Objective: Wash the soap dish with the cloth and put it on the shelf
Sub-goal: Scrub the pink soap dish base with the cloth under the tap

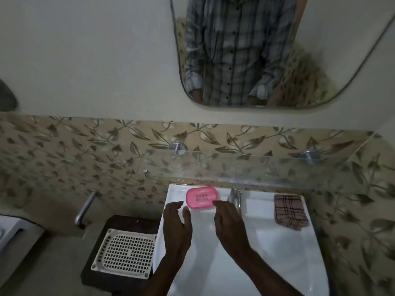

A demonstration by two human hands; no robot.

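- Sitting on the back ledge of the sink (267, 263), left of the tap (235, 197), the pink dish (201, 198) lies flat with its slotted face up and nothing in it that you can see.
- It looks like thin moulded plastic, so judge it light and stiff; once wet or soapy it will likely turn slippery, and it may come apart as tray and base.
- Take it by the two long edges or pinch across a short end, thumb on top and fingers underneath, so it cannot skate off the glazed ledge.
- Your left hand (177, 227) hovers just in front of the dish's left corner, fingers loosely together and slightly curled, thumb apart, holding nothing.
- Your right hand (229, 226) hangs just before the right corner, fingers extended and close together, also empty; neither hand touches the dish yet.
- The cloth (289, 211) lies folded on the right back corner of the sink, well apart from the dish, beyond the tap.
- The shelf (267, 167), clear glass on two metal pegs, runs along the tiled wall just above the sink's back edge; it looks bare.
- Mind the glass edge when you lift the dish up.
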